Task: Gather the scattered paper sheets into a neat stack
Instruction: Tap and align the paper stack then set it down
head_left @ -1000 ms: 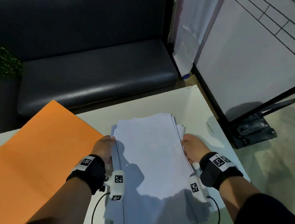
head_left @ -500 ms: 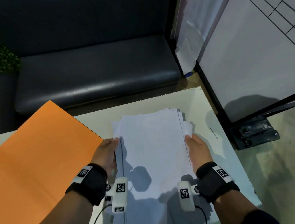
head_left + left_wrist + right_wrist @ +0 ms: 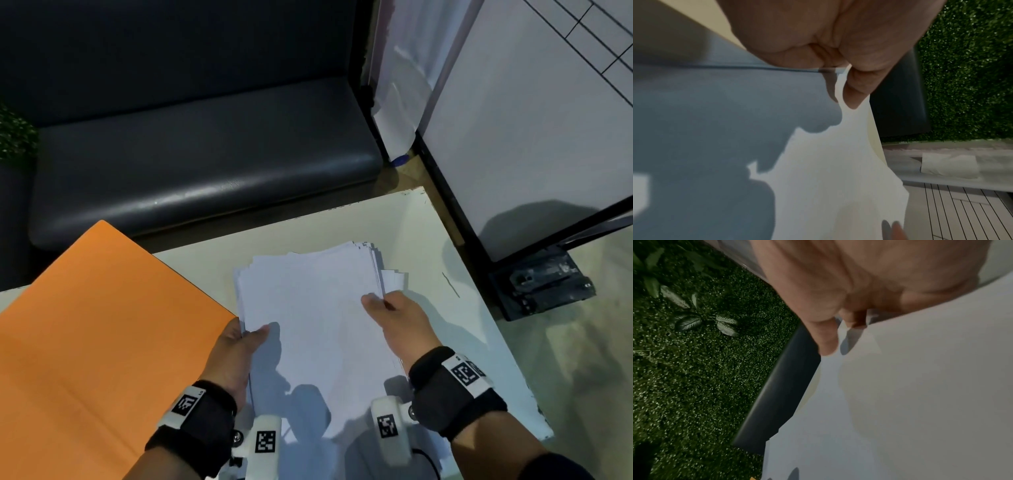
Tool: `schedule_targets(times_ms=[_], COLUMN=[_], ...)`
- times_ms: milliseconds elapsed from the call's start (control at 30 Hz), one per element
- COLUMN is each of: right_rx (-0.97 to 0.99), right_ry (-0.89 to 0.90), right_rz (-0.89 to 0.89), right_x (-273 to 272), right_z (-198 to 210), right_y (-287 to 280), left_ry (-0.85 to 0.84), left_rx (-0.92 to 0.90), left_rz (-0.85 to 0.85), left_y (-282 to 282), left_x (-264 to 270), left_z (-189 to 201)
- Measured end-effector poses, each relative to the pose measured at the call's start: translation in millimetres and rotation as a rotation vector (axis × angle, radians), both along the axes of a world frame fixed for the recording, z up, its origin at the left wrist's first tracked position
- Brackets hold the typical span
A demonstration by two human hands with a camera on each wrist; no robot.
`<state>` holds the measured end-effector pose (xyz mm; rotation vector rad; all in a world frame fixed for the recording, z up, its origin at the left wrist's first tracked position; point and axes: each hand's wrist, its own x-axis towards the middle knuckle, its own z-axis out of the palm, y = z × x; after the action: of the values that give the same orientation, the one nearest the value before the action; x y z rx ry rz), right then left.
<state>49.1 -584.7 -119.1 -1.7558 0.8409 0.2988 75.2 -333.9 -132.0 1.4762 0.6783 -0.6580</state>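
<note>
A pile of white paper sheets [image 3: 315, 315] lies on the white table [image 3: 442, 246], its far edges still fanned and uneven. My left hand [image 3: 239, 339] grips the pile's left edge, thumb on top and fingers underneath. My right hand [image 3: 394, 308] grips the right edge the same way, thumb on the top sheet. One sheet's corner [image 3: 394, 279] sticks out to the right past the pile. In the left wrist view my thumb [image 3: 855, 91] presses on the paper [image 3: 828, 162]. The right wrist view shows my thumb [image 3: 826, 337] on the sheets [image 3: 910, 394].
A large orange sheet [image 3: 89, 335] covers the table's left part, right beside the pile. A dark bench seat [image 3: 205, 161] runs behind the table. A white panel on a black stand [image 3: 541, 284] is to the right, over the floor. The table's right edge is close to my right wrist.
Both hands went from flat against the pile's sides to gripping its edges with thumbs on top. The pile has drawn narrower and the view has shifted forward.
</note>
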Motion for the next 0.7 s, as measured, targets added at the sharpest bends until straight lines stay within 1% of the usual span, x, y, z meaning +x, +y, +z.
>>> schedule_targets(times_ms=[67, 167, 200, 233, 267, 333, 400, 500, 567, 700], right_rx=[0.019, 0.081, 0.127, 0.167, 0.181, 0.122, -0.001, -0.317, -0.432, -0.537], right_ry=[0.035, 0.026, 0.012, 0.002, 0.012, 0.026, 0.027, -0.068, -0.127, -0.121], right_rz=[-0.013, -0.175, -0.231, -0.270, -0.265, -0.126, 0.043, 0.229, 0.286, 0.315], right_x=[1, -4, -8, -11, -14, -15, -13, -15, -20, -22], right_z=[-3, -7, -7, -7, -7, -3, 1, -1, -3, -5], right_y=[1, -3, -3, -4, -4, -1, 3, 4, 7, 14], left_ry=[-0.013, -0.023, -0.020, -0.010, -0.001, 0.025, 0.054, 0.063, 0.028, -0.024], left_rx=[0.002, 0.028, 0.033, 0.021, 0.013, 0.014, 0.026, 0.049, 0.074, 0.133], left_rz=[0.007, 0.005, 0.013, 0.013, 0.008, -0.018, -0.037, -0.037, -0.068, -0.103], left_y=[-4, -5, -4, -3, -2, -1, 0, 0, -3, -5], left_x=[-1, -2, -2, -2, -2, -1, 0, 2, 2, -1], left_z=[6, 9, 10, 11, 12, 16, 17, 17, 19, 12])
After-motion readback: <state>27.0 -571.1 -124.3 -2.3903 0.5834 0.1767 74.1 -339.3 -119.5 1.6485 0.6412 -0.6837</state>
